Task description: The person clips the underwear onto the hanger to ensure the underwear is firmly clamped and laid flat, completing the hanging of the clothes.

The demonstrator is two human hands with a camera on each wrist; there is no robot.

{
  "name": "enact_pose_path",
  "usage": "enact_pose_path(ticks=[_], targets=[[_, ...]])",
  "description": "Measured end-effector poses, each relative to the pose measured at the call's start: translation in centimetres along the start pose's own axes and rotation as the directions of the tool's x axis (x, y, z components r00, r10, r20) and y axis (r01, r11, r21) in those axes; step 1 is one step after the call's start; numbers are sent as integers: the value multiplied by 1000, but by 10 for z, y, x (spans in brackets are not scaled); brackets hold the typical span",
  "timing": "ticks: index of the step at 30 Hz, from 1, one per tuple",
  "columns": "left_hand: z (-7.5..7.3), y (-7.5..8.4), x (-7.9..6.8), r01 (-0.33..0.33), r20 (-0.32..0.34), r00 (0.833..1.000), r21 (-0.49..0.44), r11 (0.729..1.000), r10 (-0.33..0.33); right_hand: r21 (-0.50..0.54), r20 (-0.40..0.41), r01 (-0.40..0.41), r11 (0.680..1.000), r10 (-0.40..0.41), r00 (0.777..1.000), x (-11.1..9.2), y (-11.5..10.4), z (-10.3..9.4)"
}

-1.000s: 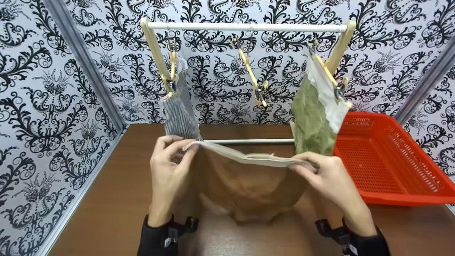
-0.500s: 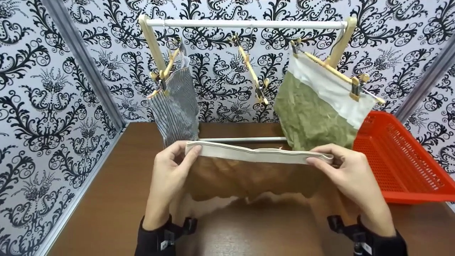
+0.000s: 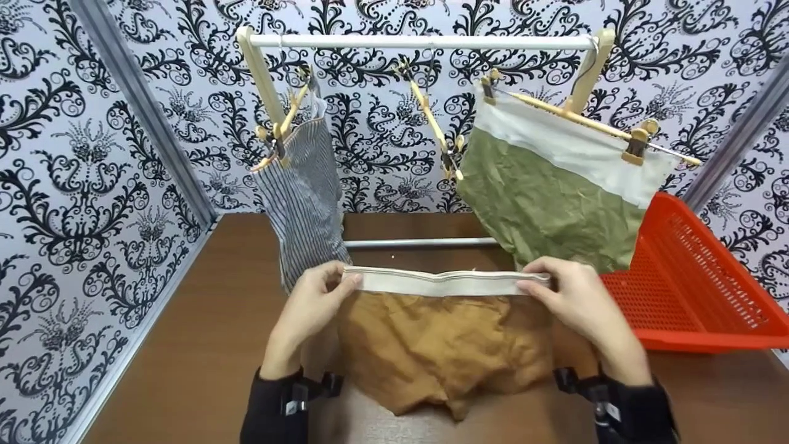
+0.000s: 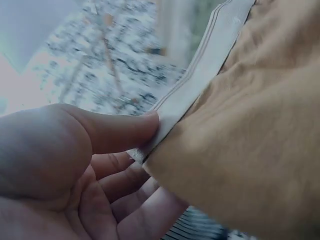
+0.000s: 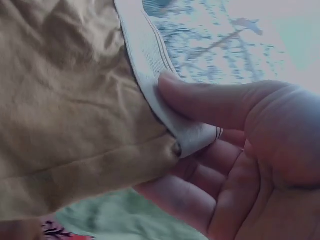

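Note:
A pair of brown shorts (image 3: 444, 345) with a white elastic waistband hangs between my two hands, above the table. At the waistband's left end my left hand (image 3: 315, 302) pinches the fabric between thumb and fingers. The other end is pinched by my right hand (image 3: 570, 296). In the left wrist view the thumb presses flat on the waistband (image 4: 200, 75), with the fingers behind it. The right wrist view shows the same kind of hold on the folded corner of the shorts (image 5: 75, 100).
Behind stands a rack with a white rail (image 3: 425, 42). On it hang striped shorts (image 3: 305, 191) at left, a bare clip hanger (image 3: 429, 117) in the middle and green shorts (image 3: 555, 191) at right. A red basket (image 3: 709, 339) sits on the brown table (image 3: 185, 345) at right.
The brown shorts, first sagging and tilted away, now hang lower and face me with the waistband stretched straighter. Behind, the green shorts on their hanger have swung round to face forward.

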State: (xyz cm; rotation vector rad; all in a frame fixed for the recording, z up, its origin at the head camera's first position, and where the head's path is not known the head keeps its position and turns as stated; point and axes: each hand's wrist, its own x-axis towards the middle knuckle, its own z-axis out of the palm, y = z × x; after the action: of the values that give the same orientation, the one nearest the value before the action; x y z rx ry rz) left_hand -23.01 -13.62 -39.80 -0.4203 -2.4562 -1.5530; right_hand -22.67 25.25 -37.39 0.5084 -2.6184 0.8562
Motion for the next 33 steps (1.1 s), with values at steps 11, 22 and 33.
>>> enact_pose_path(ticks=[11,22,33], targets=[[23,-39,15,24,-57,998,50,998,-21,-49,46,-34,998,36,998,14,29,43],[41,-61,13,-2,-41,999,138,990,8,-69,95,-56,996,62,994,12,40,69],[46,-74,14,19,-28,999,138,990,-15,-78,98,-56,995,64,993,12,44,70]])
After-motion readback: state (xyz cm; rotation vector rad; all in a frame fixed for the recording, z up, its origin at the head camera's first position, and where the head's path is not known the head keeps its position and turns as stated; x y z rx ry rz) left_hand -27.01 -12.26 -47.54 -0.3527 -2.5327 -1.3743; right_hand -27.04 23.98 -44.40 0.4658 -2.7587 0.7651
